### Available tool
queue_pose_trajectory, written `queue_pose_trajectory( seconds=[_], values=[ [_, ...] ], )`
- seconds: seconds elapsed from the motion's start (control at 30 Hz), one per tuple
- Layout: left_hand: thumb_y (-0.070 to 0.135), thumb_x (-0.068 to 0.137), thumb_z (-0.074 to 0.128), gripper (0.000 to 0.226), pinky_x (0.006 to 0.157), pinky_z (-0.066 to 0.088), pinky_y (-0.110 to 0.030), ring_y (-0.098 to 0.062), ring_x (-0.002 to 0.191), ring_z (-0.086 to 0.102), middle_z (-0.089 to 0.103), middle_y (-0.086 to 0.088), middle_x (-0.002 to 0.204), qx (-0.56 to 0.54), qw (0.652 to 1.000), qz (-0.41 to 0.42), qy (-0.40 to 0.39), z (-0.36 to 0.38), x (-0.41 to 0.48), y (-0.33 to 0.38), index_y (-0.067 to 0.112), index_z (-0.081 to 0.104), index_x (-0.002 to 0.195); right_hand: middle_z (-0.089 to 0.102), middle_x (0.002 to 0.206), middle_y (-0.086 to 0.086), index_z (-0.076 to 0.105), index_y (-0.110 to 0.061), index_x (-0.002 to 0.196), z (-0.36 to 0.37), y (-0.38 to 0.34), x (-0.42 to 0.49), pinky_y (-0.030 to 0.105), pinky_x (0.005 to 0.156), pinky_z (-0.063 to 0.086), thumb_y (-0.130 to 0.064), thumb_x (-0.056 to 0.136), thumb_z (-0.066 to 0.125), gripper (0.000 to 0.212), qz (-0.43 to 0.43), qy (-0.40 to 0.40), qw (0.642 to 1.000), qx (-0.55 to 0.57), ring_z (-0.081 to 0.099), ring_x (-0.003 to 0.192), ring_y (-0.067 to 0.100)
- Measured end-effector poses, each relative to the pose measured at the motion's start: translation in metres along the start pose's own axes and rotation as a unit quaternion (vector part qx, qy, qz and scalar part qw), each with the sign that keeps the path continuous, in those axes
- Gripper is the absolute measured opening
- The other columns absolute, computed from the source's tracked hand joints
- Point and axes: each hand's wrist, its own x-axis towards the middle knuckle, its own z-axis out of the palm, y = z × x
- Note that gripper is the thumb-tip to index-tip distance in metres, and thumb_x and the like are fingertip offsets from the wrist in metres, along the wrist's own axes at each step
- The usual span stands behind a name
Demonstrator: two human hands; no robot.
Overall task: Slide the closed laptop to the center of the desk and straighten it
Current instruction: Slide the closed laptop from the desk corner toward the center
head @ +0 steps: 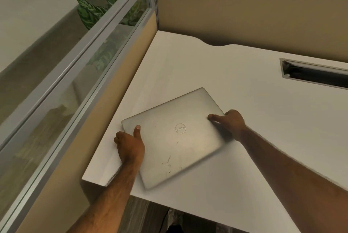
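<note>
A closed silver laptop (175,136) with a round logo lies on the white desk (254,119), near the desk's left front corner and turned at an angle to the desk edges. My left hand (130,145) grips its left edge, thumb on the lid and fingers curled under the side. My right hand (230,123) holds the right edge, thumb pressed on the lid. The laptop's near right corner looks blurred.
Beige partition walls (235,12) close off the desk at the back and left, topped on the left by a glass strip with a grey frame (79,67). A dark cable slot (312,74) is cut into the desk at the right. Potted plant leaves (92,12) show behind the glass.
</note>
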Motion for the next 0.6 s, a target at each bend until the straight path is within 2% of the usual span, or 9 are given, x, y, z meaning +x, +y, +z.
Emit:
queue_pose_trajectory(
  seconds=[0.2,0.43,0.6],
  values=[
    [0.047,0.092,0.058,0.066,0.084,0.053,-0.047,-0.047,0.110,0.061,0.058,-0.030,0.127,-0.052,0.997,0.028,-0.040,0.012,-0.017,0.017,-0.007,0.041,0.127,0.036,0.063,-0.002,0.030,-0.019,0.063,-0.025,0.031,-0.005,0.031,0.051,0.024,-0.054,0.059,0.090,0.069,0.006,0.017,0.999,0.052,0.036,0.057,0.018],
    [0.044,0.093,0.059,0.059,0.090,0.052,-0.046,-0.043,0.110,0.062,0.061,-0.027,0.125,-0.073,0.991,0.075,-0.082,0.036,-0.052,0.045,-0.003,0.044,0.125,0.044,0.068,-0.002,0.038,-0.018,0.069,-0.072,0.077,-0.009,0.031,0.049,0.028,-0.054,0.060,0.090,0.064,0.034,0.057,0.995,0.072,0.043,0.059,0.015],
    [0.042,0.095,0.058,0.052,0.083,0.048,-0.036,-0.040,0.105,0.063,0.062,-0.026,0.121,-0.088,0.985,0.098,-0.108,0.067,-0.092,0.068,-0.002,0.045,0.119,0.051,0.068,-0.002,0.046,-0.015,0.071,-0.118,0.115,-0.005,0.030,0.049,0.032,-0.055,0.058,0.091,0.061,0.042,0.084,0.992,0.087,0.049,0.060,0.016]
  ],
)
